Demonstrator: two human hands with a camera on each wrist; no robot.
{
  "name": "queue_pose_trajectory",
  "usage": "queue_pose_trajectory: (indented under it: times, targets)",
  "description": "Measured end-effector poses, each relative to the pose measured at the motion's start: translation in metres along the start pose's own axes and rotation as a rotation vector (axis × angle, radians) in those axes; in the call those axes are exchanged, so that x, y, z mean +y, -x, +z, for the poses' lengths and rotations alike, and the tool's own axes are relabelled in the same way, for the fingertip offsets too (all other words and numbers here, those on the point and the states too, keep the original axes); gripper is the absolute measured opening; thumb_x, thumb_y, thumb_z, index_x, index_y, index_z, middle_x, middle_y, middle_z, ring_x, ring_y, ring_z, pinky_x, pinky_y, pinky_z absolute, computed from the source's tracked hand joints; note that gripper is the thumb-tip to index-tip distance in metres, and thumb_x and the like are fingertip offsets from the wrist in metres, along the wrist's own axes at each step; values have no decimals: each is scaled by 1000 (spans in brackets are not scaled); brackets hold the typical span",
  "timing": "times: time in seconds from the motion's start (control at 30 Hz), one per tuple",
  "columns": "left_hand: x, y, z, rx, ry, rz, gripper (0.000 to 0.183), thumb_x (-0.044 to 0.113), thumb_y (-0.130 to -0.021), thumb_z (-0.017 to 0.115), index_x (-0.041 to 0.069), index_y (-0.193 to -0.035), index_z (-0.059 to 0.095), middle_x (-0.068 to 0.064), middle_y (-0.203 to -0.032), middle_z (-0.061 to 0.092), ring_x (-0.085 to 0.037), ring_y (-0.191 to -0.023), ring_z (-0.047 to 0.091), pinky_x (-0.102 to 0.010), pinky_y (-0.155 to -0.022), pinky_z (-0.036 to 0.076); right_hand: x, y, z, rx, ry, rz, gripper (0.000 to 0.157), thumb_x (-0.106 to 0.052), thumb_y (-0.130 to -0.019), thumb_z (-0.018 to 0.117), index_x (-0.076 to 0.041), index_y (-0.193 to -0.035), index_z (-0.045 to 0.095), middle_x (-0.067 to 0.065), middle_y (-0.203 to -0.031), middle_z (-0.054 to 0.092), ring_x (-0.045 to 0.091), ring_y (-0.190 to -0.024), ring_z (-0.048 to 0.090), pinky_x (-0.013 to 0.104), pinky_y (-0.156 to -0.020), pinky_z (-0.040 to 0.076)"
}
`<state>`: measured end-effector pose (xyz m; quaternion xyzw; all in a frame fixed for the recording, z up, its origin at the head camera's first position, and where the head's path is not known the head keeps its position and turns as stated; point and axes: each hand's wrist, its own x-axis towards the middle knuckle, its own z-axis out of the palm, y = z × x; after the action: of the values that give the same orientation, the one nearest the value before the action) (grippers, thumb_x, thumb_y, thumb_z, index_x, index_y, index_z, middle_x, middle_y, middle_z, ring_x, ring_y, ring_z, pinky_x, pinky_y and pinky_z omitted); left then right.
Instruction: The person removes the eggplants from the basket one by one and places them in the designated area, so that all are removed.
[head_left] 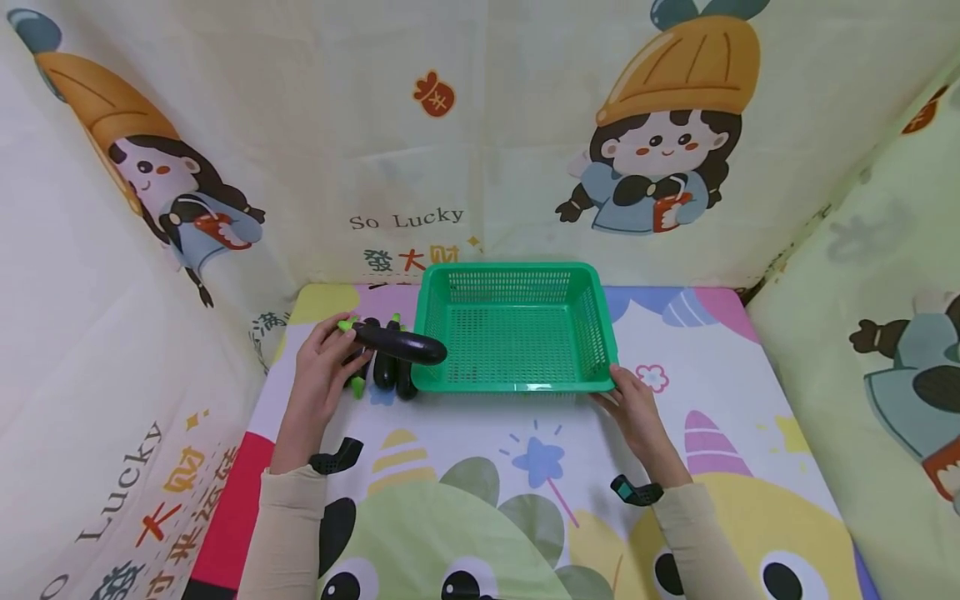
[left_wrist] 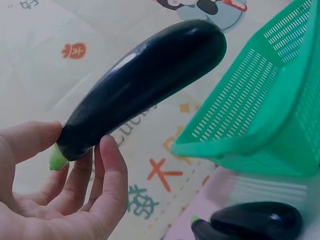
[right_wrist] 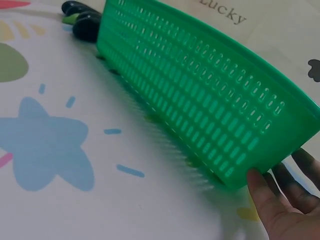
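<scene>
Pinched near its green stem end, a dark purple eggplant (head_left: 400,343) is held by my left hand (head_left: 324,367). In the left wrist view the eggplant (left_wrist: 145,85) slants up from the thumb and fingertips, its round end near the basket's rim. The green plastic basket (head_left: 517,390) has slotted walls and nothing in it. My right hand (head_left: 637,408) holds the basket's near right corner, and the right wrist view shows its fingers at the lower corner of the basket (right_wrist: 200,100). Several more eggplants (head_left: 385,371) lie left of the basket, partly covered by the held one.
A printed cloth (head_left: 465,442) with cartoon figures covers the table. Behind the basket rises a cream fabric wall (head_left: 300,125), with further fabric panels along the left and right sides. The basket stands close to the back edge of the table.
</scene>
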<state>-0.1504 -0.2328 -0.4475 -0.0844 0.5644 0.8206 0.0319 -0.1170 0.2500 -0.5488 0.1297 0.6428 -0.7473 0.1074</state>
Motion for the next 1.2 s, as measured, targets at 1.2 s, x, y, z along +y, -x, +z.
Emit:
queue_pose_trajectory:
  times: [1.2]
  targets:
    - [-86, 47, -71, 643, 88, -239, 67, 28, -97, 74, 18, -156, 46, 10, -111, 67, -7, -89, 72, -29, -86, 61, 5, -4, 0, 31, -20, 2, 73, -54, -107, 49, -4, -158, 39, 3, -150, 51, 9, -129, 55, 27, -107, 51]
